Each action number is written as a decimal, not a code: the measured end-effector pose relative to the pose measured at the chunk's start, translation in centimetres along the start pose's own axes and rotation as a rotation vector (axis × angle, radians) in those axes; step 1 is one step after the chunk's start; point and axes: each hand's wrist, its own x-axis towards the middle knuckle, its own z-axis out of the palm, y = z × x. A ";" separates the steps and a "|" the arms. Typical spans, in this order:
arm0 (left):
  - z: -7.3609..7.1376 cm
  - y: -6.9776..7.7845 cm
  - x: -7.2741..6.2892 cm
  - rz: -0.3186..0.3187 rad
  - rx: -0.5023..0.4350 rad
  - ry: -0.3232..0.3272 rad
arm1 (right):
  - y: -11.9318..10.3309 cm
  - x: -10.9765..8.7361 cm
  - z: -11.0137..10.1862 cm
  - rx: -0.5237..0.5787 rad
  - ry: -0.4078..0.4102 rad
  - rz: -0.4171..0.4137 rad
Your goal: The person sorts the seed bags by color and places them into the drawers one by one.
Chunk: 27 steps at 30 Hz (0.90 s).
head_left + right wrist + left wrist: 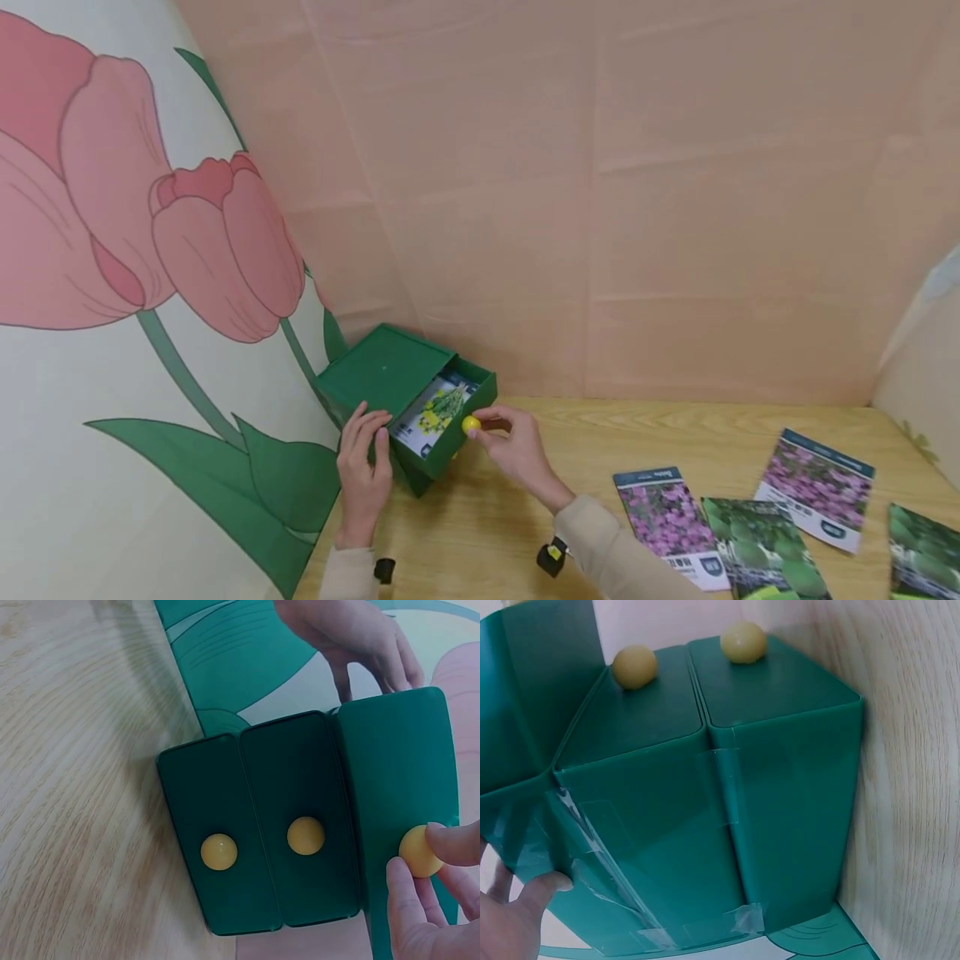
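A green drawer cabinet (384, 362) with three stacked drawers stands at the left, against the wall. Its top drawer (401, 765) is pulled out, and a seed packet (442, 410) with a yellow-flower picture lies inside. My right hand (519, 448) pinches the round yellow knob (420, 851) of that drawer between thumb and fingers. On the cabinet's near side rests my left hand (363, 479), fingers extended over the top edge and thumb (549, 886) against the taped side. Both lower drawers (292, 757) are closed, each with its own yellow knob (305, 835).
To the right on the wooden table (540, 417) lie purple-flower packets (667, 517) and green-fruit packets (768, 546), some overlapping. A tulip-painted wall (45, 417) borders the cabinet on the left. Pinkish sheeting (600, 208) covers the back.
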 end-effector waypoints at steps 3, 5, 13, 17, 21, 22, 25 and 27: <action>0.1 0.1 0.0 -0.003 0.003 0.000 | 0.1 0.1 0.2 -0.007 -0.003 -0.007; 0.1 0.1 -0.1 -0.005 0.001 -0.002 | 0.2 0.2 0.4 -0.007 -0.005 -0.009; -0.1 0.2 0.4 0.006 -0.011 0.004 | 0.2 0.9 1.1 0.014 -0.014 -0.046; -0.2 0.1 0.6 -0.007 -0.012 0.003 | 0.1 1.3 1.4 0.028 -0.016 -0.061; -0.1 0.0 0.5 -0.007 -0.004 0.000 | 0.2 1.4 1.5 0.021 -0.016 -0.071; -0.1 0.0 0.5 -0.005 -0.004 0.000 | 0.2 1.4 1.6 0.017 -0.016 -0.070; -0.1 0.0 0.3 0.006 0.002 0.002 | 0.3 1.4 1.8 0.010 -0.019 -0.062; -0.1 0.0 0.3 0.013 0.003 0.004 | 0.3 1.4 2.0 0.009 -0.025 -0.051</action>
